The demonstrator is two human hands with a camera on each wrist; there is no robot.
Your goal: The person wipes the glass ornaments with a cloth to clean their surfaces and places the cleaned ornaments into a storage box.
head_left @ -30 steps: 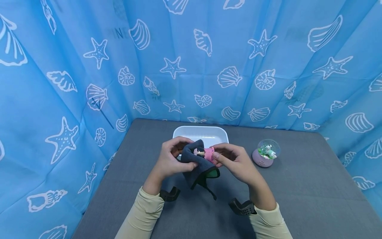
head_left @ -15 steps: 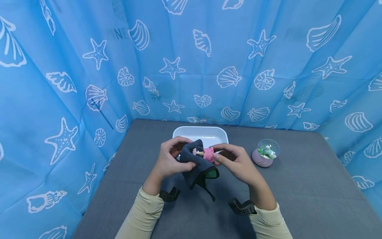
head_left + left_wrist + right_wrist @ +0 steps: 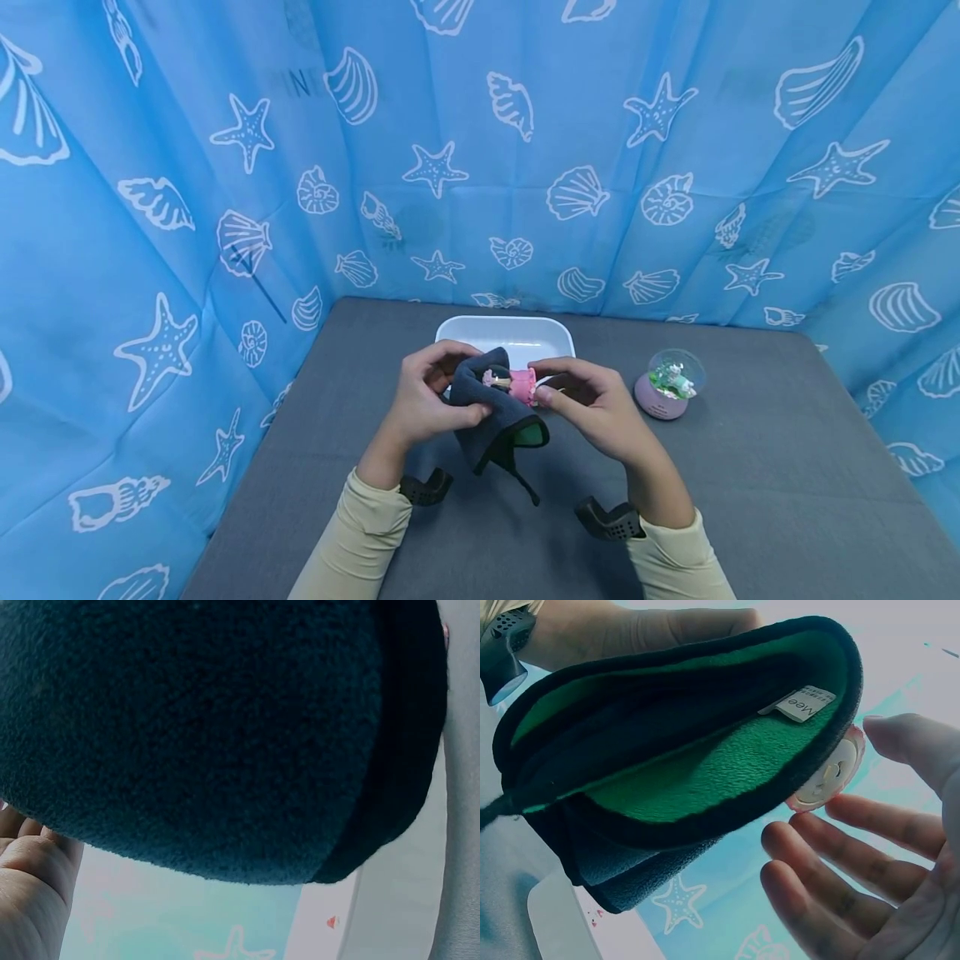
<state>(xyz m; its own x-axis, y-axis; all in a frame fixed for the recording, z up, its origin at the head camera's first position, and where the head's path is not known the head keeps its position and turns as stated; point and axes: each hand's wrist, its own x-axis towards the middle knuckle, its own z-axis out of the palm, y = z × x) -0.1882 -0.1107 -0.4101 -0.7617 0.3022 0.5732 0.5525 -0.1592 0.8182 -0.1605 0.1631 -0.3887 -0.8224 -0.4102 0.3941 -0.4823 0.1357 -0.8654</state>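
In the head view my left hand (image 3: 431,400) grips a folded dark blue-grey towel (image 3: 487,425), its thumb on the near side. The towel has a green inner side, a black border and a hanging loop. A small doll figurine (image 3: 521,386) in a pink dress lies sideways against the cloth, its head toward my left hand. My right hand (image 3: 588,404) holds the figurine by its base, between thumb and fingers. The right wrist view shows the round whitish base (image 3: 829,776) peeking out behind the towel's edge. In the left wrist view the towel (image 3: 187,735) hides most of the work.
A white tray (image 3: 551,329) stands just behind the hands on the grey table (image 3: 750,467). To the right is a snow globe (image 3: 670,383) with a lilac base. A blue shell-patterned curtain (image 3: 480,208) hangs behind and to the left.
The towel's fold and the figurine have shifted slightly up and to the left. Both hands keep their hold, and the tray and snow globe stay where they were.
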